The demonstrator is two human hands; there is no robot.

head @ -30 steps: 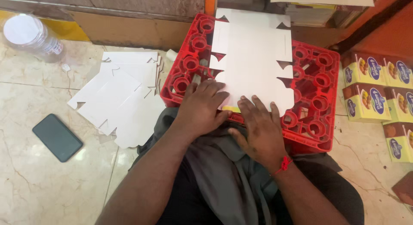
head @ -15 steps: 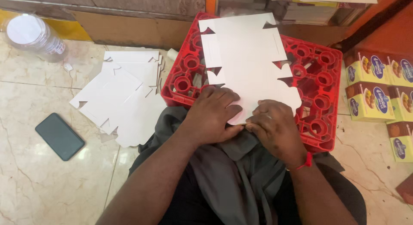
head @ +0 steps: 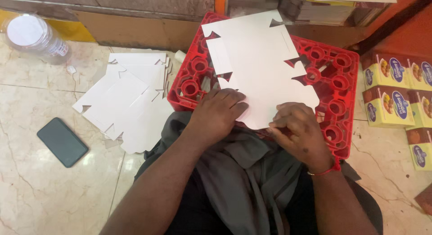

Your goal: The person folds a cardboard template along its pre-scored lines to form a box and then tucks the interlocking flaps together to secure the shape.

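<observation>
Change: white die-cut card blank (head: 261, 68) now lifts and tilts off the red crate (head: 342, 82), where it lay flat a second ago
Hands: left hand (head: 218, 111) and right hand (head: 297, 129) both curl closed on its near edge
Meaning: folding appears under way

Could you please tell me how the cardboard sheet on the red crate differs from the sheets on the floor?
The cardboard blank lies single on the red crate, both hands gripping its near edge. The floor sheets lie stacked, overlapping and untouched. Both are white, flat and notched.

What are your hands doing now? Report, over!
Left hand and right hand both grip the near edge of the white cardboard blank. Blank lies on the red crate. Nothing in the way.
</observation>
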